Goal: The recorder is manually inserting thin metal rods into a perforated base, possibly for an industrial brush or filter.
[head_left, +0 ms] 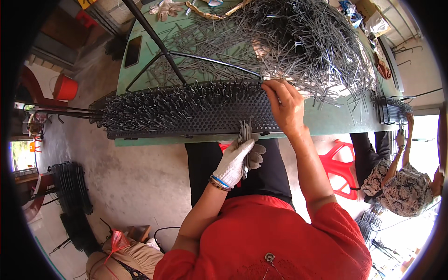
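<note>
A long black perforated rack [233, 114] lies along the table's near edge. Thin dark metal pins [149, 109] stand densely in its left and middle holes, while many holes toward the right end show bare. My left hand [237, 163], in a white glove, is closed around a bundle of grey pins [244, 133] just in front of the rack. Bare and pinched, my right hand [287, 105] is at the rack's far right corner, by the end of a bent black rod [214, 64]. Whatever its fingertips hold is hidden.
A large heap of loose pins [317, 42] spreads over the green table [338, 116]. Farther left lie a phone [133, 51] and a glove [165, 10]. A red stool [343, 170] stands right of my legs; beyond it a co-worker [406, 191] handles another rack [394, 111].
</note>
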`<state>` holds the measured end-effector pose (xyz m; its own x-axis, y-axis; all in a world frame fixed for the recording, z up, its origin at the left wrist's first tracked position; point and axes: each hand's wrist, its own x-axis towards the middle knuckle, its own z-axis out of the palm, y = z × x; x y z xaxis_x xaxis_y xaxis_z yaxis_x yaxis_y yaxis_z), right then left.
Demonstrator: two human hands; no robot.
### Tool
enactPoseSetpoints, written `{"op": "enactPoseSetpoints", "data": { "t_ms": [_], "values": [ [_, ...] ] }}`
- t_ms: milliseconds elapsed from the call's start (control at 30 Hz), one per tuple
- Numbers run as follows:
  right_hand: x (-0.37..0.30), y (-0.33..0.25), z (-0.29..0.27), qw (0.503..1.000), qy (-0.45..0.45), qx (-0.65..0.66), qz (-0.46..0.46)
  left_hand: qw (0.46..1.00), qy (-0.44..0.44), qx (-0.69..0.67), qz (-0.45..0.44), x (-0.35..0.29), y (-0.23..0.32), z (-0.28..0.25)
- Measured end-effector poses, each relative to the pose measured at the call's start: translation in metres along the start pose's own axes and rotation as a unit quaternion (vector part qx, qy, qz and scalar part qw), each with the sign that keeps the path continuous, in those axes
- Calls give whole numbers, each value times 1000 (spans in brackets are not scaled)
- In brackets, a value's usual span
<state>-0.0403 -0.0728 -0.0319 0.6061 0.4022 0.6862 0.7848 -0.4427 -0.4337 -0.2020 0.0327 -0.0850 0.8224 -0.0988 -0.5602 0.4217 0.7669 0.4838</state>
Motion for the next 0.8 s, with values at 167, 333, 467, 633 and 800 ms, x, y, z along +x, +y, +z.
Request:
{"op": "enactPoseSetpoints", "data": {
  "t_ms": [167, 333, 467, 633, 800],
  "values": [
    [-7, -9, -1, 997, -14, -8, 72, 1000, -9, 15, 5, 0, 0, 0],
    [-9, -3, 10, 999, -38, -13, 29, 999, -18, 30, 7, 1, 1, -1],
    [-8, -3, 14, 997, -64, 34, 41, 999, -11, 34, 5, 1, 4, 2],
    [-9, -11, -9, 964, -148, 122, 184, 999, -17, 38, 15, -1, 6, 2],
    [-27, -17, -14, 910, -233, 192, 284, 997, -59, 42, 18, -4, 12, 9]
  ]
}}
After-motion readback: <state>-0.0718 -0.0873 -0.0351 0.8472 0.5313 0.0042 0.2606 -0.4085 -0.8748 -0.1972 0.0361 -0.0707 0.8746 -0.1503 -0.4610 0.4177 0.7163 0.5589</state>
